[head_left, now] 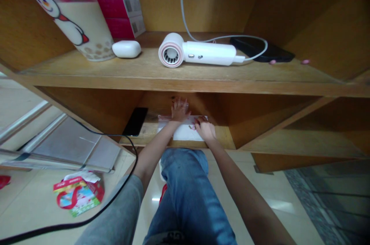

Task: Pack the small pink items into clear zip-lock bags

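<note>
The lower bay of a wooden shelf unit holds a white packet in clear plastic. The left hand lies open, fingers spread on the plastic; the right hand curls at the packet's edge, its grip unclear. A careless tug could slide the slick wrap over the shelf's front lip or knock the black phone nearby.

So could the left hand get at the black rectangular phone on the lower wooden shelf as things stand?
Probably yes: the left hand is over the same shelf, near the black rectangular phone, with nothing solid apparent between them.
</note>
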Tool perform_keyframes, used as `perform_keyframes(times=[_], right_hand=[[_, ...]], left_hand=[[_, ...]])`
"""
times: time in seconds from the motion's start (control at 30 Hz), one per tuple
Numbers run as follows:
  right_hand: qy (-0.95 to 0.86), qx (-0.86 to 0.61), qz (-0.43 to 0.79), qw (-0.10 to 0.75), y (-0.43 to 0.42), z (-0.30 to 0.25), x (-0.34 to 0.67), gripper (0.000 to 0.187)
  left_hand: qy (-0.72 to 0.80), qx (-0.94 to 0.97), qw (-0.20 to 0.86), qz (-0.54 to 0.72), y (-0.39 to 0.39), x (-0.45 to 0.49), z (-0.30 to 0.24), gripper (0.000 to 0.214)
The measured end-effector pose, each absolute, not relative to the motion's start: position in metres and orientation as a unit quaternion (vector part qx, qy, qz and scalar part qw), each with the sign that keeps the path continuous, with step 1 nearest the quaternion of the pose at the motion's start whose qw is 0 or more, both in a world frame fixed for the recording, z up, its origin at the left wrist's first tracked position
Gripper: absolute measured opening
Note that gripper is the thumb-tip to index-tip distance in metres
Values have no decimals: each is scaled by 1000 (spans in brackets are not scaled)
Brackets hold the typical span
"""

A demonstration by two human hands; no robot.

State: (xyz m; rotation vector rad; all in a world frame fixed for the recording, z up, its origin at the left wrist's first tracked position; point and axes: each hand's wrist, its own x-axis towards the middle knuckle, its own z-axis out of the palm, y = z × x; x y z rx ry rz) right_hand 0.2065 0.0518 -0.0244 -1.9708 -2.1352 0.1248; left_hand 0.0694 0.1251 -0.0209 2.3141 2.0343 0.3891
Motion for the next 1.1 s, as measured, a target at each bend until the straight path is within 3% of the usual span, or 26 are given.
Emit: perform_keyframes(times=[0.27,0.63,1.1], right_hand=[[-718,-683,36,131,52,-27,209,37],[-779,-604,-8,171,58,-36,210,39],[-772,-610,-25,177,57,-34,211,39]], left_hand=[[684,721,12,104,134,62,-26,52],[690,716,48,95,147,64,-43,54],[709,694,13,123,145,61,-39,51]])
